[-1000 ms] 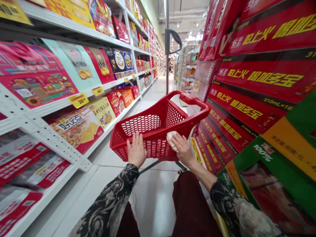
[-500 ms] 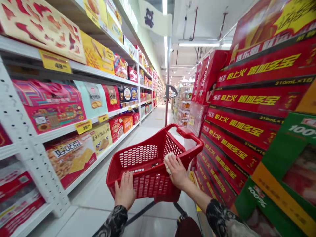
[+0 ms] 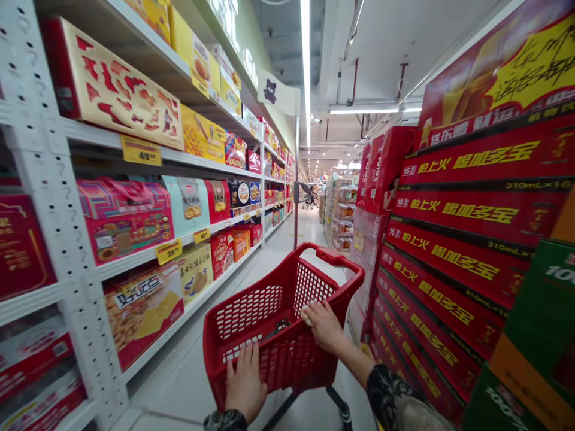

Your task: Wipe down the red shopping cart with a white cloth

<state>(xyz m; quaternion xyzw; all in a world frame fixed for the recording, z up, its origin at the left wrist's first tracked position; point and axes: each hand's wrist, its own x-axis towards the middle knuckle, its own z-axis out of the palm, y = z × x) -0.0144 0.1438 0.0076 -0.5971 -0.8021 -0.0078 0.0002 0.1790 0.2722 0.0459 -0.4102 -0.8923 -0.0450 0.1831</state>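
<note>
At the bottom of the view, the left hand (image 3: 245, 383) lies flat, fingers spread, against the near wall of a red shopping cart (image 3: 269, 335), pressing on the plastic mesh rather than gripping anything. Just beyond it, the right hand (image 3: 324, 326) rests on the cart's right rim with its fingers curled over a small white cloth (image 3: 306, 312), holding the wad against the red plastic. Both patterned sleeves show at the lower edge.

The cart stands on the pale floor (image 3: 179, 383) of a shop aisle, its red handle (image 3: 330, 256) at the far end, pointing down the aisle. Inside the basket only a small dark shape shows near the bottom; what it is cannot be told.

As a judgement, the wiping is under way at the right rim, with the cloth on the plastic; how much of the cart is already clean cannot be read from the surface, and the handle and far walls lie beyond the cloth.

To the left, white shelves (image 3: 135, 257) carry biscuit gift boxes (image 3: 126, 218) with yellow price tags (image 3: 169, 251). To the right, stacked red drink cartons (image 3: 453, 239) rise close beside the cart. Farther off, the aisle runs on under a ceiling light strip (image 3: 306, 66).
</note>
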